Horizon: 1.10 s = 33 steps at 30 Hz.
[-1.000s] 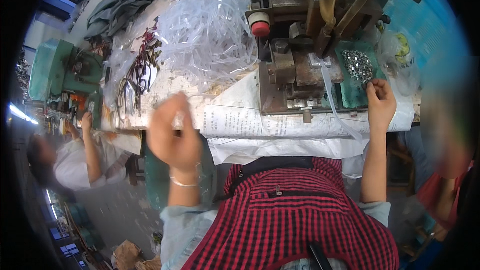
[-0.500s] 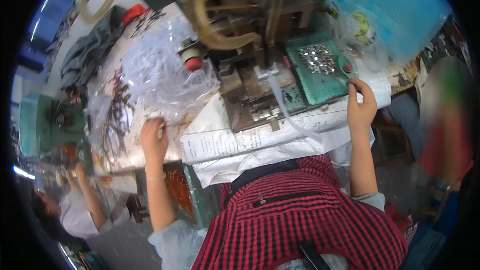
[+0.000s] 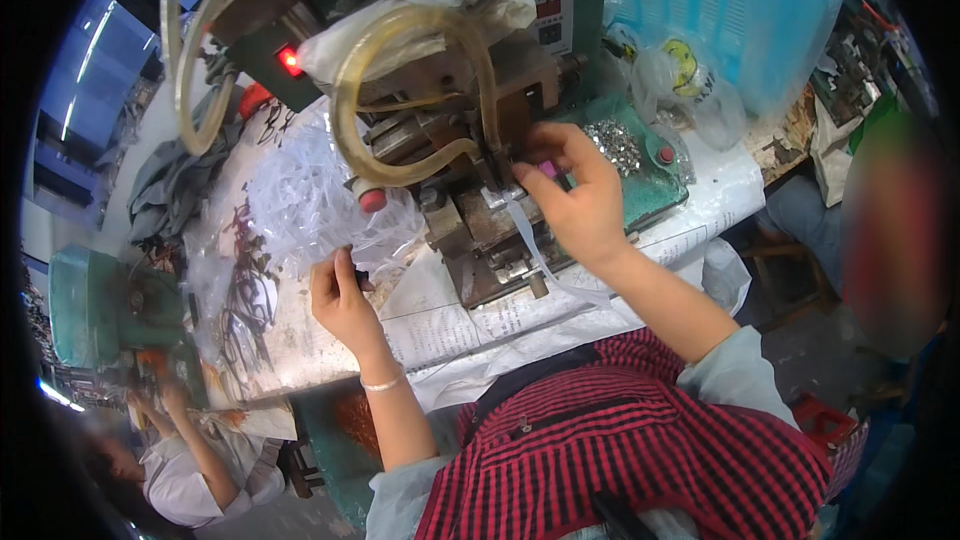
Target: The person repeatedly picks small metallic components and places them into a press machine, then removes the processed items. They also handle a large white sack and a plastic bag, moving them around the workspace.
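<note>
My right hand [image 3: 582,198] reaches into the bench press [image 3: 500,155], thumb and forefinger pinched beside its upright tool. Whatever small thing those fingertips hold is hidden. From a small metal piece [image 3: 503,198] under the tool, a translucent plastic strip [image 3: 533,252] trails toward the bench's front edge. My left hand [image 3: 340,298] is closed left of the press, above the bench, with a small black piece [image 3: 363,281] showing at its fingertips. Behind my right hand lies a green tray [image 3: 655,202] with many small shiny metal parts [image 3: 612,145].
A heap of clear plastic strips [image 3: 300,190] covers the bench left of the press. A red button [image 3: 372,201] and a looped yellowish hose [image 3: 345,90] stick out from the machine. A blue crate [image 3: 690,15] stands at the back right. A co-worker [image 3: 190,470] sits at lower left.
My right hand has moved left from the tray's edge to the press tool. My left hand has shifted right, and a black piece now shows in it. The view has tilted up.
</note>
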Each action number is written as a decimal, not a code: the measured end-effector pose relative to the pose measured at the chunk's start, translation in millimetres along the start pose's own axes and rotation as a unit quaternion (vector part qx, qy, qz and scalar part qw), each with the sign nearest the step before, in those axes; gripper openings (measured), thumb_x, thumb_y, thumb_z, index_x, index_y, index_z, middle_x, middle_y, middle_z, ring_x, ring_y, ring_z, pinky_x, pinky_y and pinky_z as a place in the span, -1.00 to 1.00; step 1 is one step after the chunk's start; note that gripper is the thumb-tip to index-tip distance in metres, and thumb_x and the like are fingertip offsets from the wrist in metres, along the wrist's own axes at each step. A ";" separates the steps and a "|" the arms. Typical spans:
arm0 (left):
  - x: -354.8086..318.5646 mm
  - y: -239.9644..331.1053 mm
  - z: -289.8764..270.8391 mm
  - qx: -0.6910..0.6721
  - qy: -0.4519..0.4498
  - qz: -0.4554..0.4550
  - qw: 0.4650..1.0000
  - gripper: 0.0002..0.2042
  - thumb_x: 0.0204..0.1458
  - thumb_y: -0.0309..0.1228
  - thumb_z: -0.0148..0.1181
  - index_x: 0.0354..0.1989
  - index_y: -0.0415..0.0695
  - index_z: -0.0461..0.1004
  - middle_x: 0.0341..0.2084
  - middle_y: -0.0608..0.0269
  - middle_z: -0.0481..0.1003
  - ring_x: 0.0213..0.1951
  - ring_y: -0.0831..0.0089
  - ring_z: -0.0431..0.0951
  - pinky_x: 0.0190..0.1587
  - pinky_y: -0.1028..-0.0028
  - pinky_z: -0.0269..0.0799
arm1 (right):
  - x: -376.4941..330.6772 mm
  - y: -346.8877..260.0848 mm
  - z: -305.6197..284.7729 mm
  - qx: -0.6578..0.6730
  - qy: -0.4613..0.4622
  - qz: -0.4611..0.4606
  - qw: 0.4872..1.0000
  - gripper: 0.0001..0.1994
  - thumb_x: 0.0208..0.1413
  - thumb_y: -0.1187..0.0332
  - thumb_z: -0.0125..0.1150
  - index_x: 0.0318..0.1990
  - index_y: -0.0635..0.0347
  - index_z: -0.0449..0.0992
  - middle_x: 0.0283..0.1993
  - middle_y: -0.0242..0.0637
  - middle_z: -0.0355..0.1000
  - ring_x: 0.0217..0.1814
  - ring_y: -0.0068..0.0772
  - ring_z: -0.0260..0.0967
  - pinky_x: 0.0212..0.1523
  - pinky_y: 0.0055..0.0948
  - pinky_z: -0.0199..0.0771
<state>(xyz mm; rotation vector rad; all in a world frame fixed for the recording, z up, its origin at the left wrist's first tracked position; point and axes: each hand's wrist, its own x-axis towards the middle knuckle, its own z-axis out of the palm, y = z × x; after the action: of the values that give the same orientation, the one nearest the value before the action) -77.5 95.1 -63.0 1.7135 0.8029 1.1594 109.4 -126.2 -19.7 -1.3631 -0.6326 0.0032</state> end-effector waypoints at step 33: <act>-63.5 93.9 83.1 0.085 -0.206 0.513 0.829 -0.66 -0.15 -0.51 0.55 -0.13 -0.12 0.67 -0.12 0.12 0.69 -0.47 0.44 0.58 -0.49 0.51 0.42 | -18.8 61.3 -120.6 -0.548 -0.048 -0.048 0.834 -0.86 -0.03 0.45 0.40 -0.30 0.18 0.58 -0.23 -0.12 0.48 -0.02 0.08 0.42 0.02 -0.07 0.40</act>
<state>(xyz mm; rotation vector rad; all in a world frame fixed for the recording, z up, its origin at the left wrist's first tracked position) -19.2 -22.8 -13.4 2.5286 -0.4003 1.2907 166.3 -227.7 -91.3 -2.4500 -0.8291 -0.4379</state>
